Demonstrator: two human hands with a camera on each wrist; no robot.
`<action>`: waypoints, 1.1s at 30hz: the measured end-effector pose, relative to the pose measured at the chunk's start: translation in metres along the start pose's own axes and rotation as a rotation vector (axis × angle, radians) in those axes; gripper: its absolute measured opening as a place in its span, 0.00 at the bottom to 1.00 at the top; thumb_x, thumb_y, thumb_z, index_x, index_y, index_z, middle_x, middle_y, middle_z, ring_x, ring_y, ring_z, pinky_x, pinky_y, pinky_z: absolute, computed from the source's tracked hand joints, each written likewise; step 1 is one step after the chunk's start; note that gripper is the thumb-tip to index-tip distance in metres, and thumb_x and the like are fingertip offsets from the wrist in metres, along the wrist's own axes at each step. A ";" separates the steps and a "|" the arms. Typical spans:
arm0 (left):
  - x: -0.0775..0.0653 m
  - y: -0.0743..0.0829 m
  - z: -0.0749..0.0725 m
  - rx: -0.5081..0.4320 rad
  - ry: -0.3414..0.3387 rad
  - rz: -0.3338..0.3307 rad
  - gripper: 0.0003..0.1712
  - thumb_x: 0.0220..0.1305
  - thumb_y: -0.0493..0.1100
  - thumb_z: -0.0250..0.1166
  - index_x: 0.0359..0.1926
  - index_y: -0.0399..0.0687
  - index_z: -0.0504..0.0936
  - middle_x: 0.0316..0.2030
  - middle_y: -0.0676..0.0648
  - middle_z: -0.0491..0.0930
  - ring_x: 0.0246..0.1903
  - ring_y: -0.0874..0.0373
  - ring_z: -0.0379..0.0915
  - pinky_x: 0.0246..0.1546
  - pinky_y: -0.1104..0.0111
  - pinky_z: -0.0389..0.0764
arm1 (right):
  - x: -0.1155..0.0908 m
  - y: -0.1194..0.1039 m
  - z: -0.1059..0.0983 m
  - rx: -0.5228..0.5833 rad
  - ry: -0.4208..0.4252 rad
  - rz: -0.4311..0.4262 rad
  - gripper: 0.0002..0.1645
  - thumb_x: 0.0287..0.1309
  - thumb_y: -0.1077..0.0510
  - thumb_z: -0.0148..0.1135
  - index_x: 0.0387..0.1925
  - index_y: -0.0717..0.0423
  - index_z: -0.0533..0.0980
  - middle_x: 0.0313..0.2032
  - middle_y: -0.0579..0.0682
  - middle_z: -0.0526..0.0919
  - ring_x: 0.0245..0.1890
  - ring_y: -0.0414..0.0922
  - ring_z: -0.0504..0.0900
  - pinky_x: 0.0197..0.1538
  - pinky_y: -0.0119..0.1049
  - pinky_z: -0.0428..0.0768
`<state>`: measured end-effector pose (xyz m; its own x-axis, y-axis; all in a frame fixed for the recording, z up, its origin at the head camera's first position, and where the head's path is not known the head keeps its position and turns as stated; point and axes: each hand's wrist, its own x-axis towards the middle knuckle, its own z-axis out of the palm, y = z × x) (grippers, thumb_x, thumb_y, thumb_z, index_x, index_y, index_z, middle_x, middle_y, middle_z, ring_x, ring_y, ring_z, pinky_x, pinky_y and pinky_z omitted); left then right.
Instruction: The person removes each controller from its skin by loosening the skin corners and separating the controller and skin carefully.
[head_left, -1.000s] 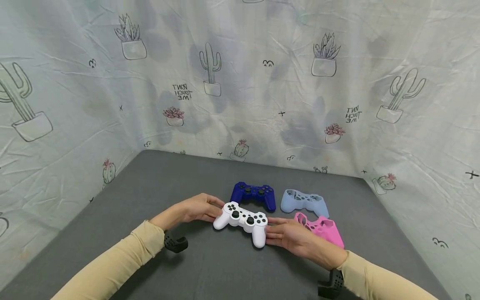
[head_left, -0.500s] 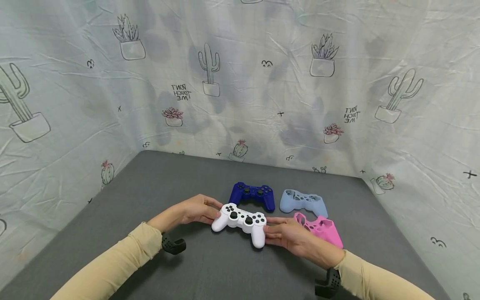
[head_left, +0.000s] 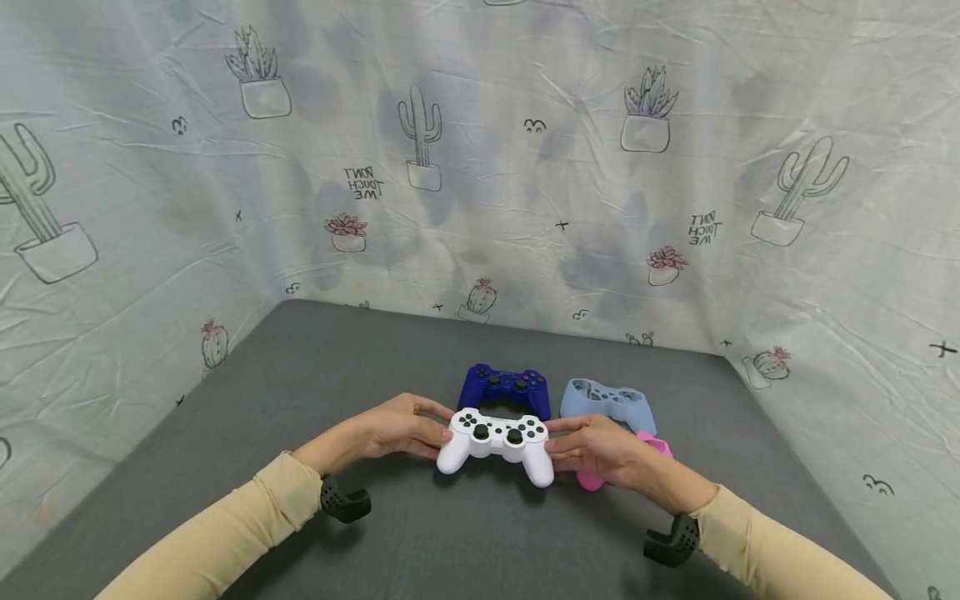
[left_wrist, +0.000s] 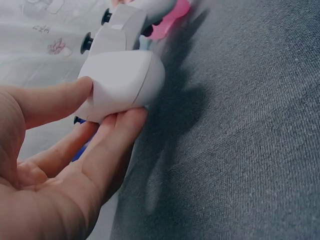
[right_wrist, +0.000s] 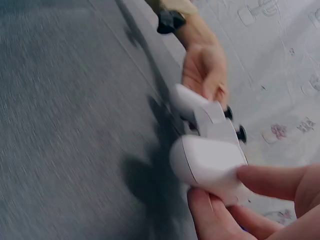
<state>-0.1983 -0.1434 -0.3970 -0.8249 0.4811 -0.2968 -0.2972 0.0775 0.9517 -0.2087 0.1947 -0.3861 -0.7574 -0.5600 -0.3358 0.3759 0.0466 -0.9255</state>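
Observation:
A white game controller (head_left: 496, 442) with black thumbsticks is held between both hands, its button face up and its grips toward the wearer. My left hand (head_left: 401, 427) pinches its left grip, thumb on top and fingers beneath, as the left wrist view shows on the white grip (left_wrist: 117, 80). On the other side my right hand (head_left: 600, 450) pinches the right grip (right_wrist: 210, 162) the same way. Both wrist views show a shadow and a gap under the controller, so it is off the table. Just behind it lies a dark blue controller (head_left: 506, 385).
Right of the blue controller lies a light blue controller cover (head_left: 607, 402). A pink cover (head_left: 590, 481) is partly hidden by the right hand. The grey table (head_left: 360, 350) ends at a patterned cloth backdrop (head_left: 510, 258).
The white controller has shifted slightly right and turned level; before, its right side sat lower. The right hand moved right and up, now hiding more of the pink cover.

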 end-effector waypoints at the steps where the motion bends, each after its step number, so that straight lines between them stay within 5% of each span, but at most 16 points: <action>1: 0.000 0.000 0.001 -0.008 -0.006 0.002 0.34 0.62 0.32 0.67 0.65 0.26 0.65 0.48 0.34 0.79 0.47 0.43 0.79 0.48 0.53 0.79 | 0.000 -0.002 -0.002 -0.009 -0.009 0.002 0.34 0.61 0.70 0.62 0.65 0.79 0.61 0.51 0.63 0.81 0.48 0.51 0.82 0.54 0.48 0.77; 20: 0.012 -0.009 0.004 -0.014 -0.018 -0.009 0.31 0.59 0.30 0.68 0.63 0.26 0.69 0.47 0.34 0.80 0.45 0.44 0.80 0.45 0.52 0.80 | 0.003 0.008 -0.012 -0.053 -0.011 0.009 0.26 0.59 0.72 0.61 0.58 0.80 0.69 0.48 0.63 0.82 0.45 0.52 0.84 0.52 0.50 0.78; 33: 0.013 -0.008 0.006 0.013 -0.018 -0.016 0.31 0.59 0.30 0.69 0.62 0.27 0.70 0.46 0.35 0.80 0.44 0.44 0.80 0.44 0.53 0.81 | 0.003 0.012 -0.007 -0.069 0.029 0.020 0.28 0.61 0.72 0.60 0.60 0.81 0.65 0.49 0.64 0.82 0.45 0.51 0.83 0.52 0.49 0.78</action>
<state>-0.2041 -0.1329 -0.4075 -0.8113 0.4952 -0.3107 -0.3039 0.0968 0.9478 -0.2103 0.1998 -0.3998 -0.7656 -0.5344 -0.3582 0.3543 0.1146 -0.9281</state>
